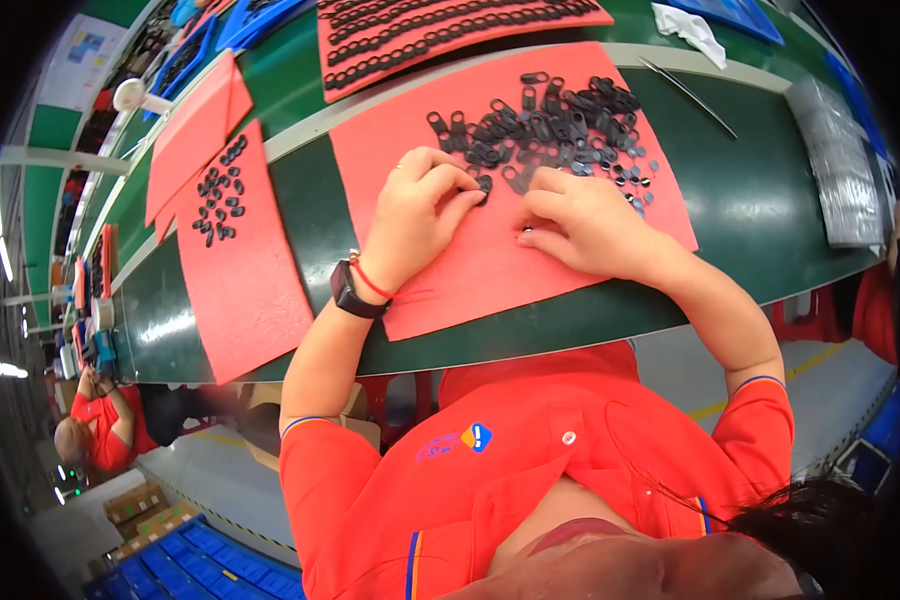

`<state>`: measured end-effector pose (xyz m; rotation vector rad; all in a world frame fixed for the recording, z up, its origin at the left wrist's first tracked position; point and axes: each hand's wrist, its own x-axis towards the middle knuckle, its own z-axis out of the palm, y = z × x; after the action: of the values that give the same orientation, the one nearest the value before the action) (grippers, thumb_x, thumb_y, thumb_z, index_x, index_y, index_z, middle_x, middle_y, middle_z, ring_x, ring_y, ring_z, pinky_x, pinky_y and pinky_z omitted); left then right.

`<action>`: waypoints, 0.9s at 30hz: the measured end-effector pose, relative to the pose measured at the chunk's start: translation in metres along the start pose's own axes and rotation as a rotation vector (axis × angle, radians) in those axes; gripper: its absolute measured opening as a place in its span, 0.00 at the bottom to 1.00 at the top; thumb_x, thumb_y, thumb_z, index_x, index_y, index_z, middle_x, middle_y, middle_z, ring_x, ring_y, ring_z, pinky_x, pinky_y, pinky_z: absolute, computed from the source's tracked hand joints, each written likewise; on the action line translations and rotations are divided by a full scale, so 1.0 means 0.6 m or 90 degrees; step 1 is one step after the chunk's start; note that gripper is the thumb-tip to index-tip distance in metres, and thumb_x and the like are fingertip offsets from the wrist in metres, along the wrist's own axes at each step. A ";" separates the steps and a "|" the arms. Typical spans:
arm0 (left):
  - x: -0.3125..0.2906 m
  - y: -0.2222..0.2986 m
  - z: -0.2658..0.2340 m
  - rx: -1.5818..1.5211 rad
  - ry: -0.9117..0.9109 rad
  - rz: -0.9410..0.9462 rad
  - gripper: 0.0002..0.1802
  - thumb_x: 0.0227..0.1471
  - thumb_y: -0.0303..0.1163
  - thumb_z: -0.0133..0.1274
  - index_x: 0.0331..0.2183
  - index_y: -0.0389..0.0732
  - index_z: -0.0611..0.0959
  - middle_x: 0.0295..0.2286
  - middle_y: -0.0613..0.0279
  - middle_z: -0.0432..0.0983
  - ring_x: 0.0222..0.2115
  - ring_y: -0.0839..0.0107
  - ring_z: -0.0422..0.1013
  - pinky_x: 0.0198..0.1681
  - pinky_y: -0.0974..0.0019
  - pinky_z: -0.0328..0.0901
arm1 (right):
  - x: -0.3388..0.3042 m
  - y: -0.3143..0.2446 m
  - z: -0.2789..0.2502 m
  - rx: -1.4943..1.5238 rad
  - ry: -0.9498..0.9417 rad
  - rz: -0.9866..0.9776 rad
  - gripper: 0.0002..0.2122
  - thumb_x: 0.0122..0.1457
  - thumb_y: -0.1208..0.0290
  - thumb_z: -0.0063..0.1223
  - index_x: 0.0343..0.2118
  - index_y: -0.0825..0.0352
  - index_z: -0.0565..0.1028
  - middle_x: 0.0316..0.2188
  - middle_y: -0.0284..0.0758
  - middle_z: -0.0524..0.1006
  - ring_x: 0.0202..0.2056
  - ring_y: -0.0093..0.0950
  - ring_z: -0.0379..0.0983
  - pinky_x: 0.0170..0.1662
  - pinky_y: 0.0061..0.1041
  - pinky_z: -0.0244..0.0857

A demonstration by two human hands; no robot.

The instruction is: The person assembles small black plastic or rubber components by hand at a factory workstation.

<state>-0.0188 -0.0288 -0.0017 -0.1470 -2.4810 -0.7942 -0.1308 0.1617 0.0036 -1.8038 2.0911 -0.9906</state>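
Observation:
My left hand (420, 215) is closed, thumb and forefinger pinching a small black oblong part (484, 187) with a ring-like end. Just right of it, my right hand (590, 225) is closed too, with a tiny shiny disc (527, 231) at its fingertips. Both hands rest over a pink foam mat (440, 295). Beyond my fingers lies a loose heap of similar black parts (545, 125). Small round silver and dark discs (635, 175) are scattered beside the heap, near my right wrist. Part of the heap's near side is hidden by my right hand.
At left, another pink mat (245, 300) carries several black pieces (218, 195). Rows of black parts fill a pink sheet (370, 80) at the back. Tweezers (690, 98), a white cloth (690, 35) and stacked clear trays (835, 165) lie right. Another person (105, 425) sits far left.

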 end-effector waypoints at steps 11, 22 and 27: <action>-0.004 -0.009 0.007 -0.038 -0.005 -0.055 0.10 0.36 0.23 0.60 0.27 0.36 0.79 0.25 0.59 0.70 0.28 0.66 0.68 0.30 0.68 0.64 | -0.003 -0.003 -0.003 0.008 -0.052 0.004 0.06 0.47 0.73 0.55 0.28 0.65 0.71 0.27 0.35 0.68 0.28 0.32 0.69 0.29 0.29 0.63; -0.009 0.049 -0.001 -0.512 0.028 -0.391 0.09 0.44 0.23 0.57 0.32 0.33 0.78 0.22 0.63 0.74 0.21 0.81 0.70 0.22 0.78 0.65 | -0.002 0.005 -0.006 -0.067 -0.011 -0.056 0.04 0.52 0.73 0.51 0.29 0.66 0.70 0.25 0.35 0.69 0.26 0.31 0.70 0.28 0.27 0.64; -0.018 0.046 0.008 -0.604 -0.067 -0.492 0.14 0.46 0.22 0.55 0.38 0.31 0.75 0.23 0.61 0.75 0.20 0.81 0.71 0.18 0.80 0.64 | 0.002 -0.010 -0.019 0.317 0.000 0.138 0.03 0.55 0.76 0.48 0.30 0.69 0.71 0.24 0.32 0.73 0.20 0.19 0.68 0.23 0.18 0.62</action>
<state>-0.0048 -0.0031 0.0036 0.4809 -1.9991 -2.2717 -0.1329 0.1642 0.0163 -1.3032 1.7801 -1.3009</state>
